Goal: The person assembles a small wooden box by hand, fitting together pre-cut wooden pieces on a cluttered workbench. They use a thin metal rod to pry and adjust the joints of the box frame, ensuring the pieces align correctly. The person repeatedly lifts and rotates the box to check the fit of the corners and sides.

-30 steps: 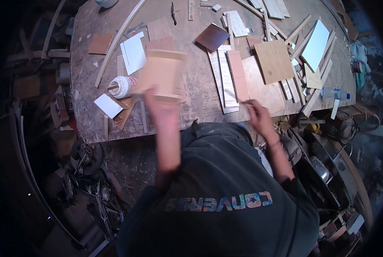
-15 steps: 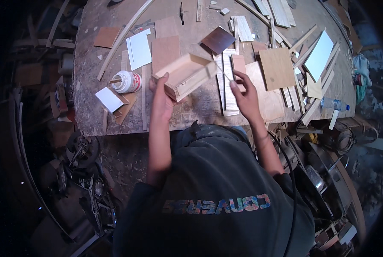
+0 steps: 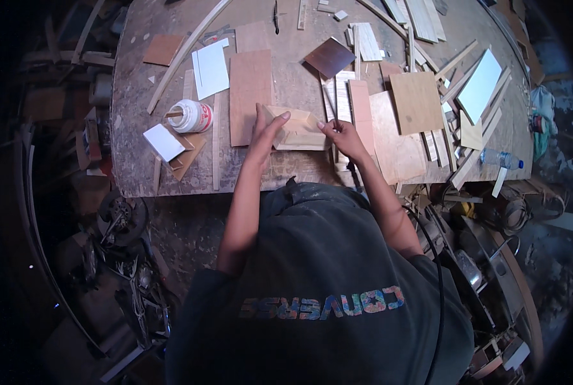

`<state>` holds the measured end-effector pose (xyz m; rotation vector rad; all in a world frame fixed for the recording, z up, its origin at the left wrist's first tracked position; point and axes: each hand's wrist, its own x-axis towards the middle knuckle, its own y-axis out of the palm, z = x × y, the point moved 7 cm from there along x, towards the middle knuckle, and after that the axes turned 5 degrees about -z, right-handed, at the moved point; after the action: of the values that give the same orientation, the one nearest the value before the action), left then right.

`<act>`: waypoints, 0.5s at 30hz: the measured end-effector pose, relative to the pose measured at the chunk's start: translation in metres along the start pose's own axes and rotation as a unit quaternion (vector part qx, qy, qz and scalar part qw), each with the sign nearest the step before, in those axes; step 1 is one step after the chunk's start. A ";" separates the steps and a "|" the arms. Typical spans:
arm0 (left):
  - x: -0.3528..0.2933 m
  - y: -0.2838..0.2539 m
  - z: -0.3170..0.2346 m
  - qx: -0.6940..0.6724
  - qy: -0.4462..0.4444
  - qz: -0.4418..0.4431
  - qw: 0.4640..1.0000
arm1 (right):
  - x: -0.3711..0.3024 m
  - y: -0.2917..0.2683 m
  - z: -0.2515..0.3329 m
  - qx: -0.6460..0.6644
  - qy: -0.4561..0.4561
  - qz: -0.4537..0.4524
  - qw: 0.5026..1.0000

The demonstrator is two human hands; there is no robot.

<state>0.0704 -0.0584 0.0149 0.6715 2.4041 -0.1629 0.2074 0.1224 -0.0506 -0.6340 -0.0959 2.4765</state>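
Observation:
A small shallow wooden box (image 3: 299, 140) with raised sides is held low over the near part of the workbench. My left hand (image 3: 265, 140) grips its left end, with the thumb over the rim. At the box's right end, my right hand (image 3: 346, 137) is closed around a thin dark rod (image 3: 336, 106) that points away from me. The fingertips of that hand are at the box's corner; whether they press on it I cannot tell. Behind the box lies a flat reddish-brown board (image 3: 250, 83).
A white glue tub (image 3: 192, 117) with a stick in it stands left, beside a white-topped block (image 3: 164, 142). A dark square tile (image 3: 329, 58), a plywood square (image 3: 415, 102), wood strips and a plastic bottle (image 3: 501, 158) lie on the workbench (image 3: 129, 122).
The box has come nearer to me, moved right and turned more level. My right hand has shifted left to its right end, bringing the thin rod upright in view.

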 end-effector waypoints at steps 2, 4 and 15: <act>-0.006 0.002 -0.009 -0.021 -0.020 0.033 0.999 | -0.001 0.006 0.003 0.032 0.021 0.038 0.999; -0.004 0.001 -0.009 -0.040 -0.003 0.065 0.997 | -0.009 0.009 0.018 0.032 -0.006 0.055 0.998; 0.021 0.004 -0.018 0.219 0.309 -0.019 0.925 | -0.001 0.016 0.010 0.050 0.028 0.050 0.997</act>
<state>0.0485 -0.0408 0.0167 0.9945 3.0232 -0.5960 0.1958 0.1093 -0.0446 -0.6799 0.0814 2.5385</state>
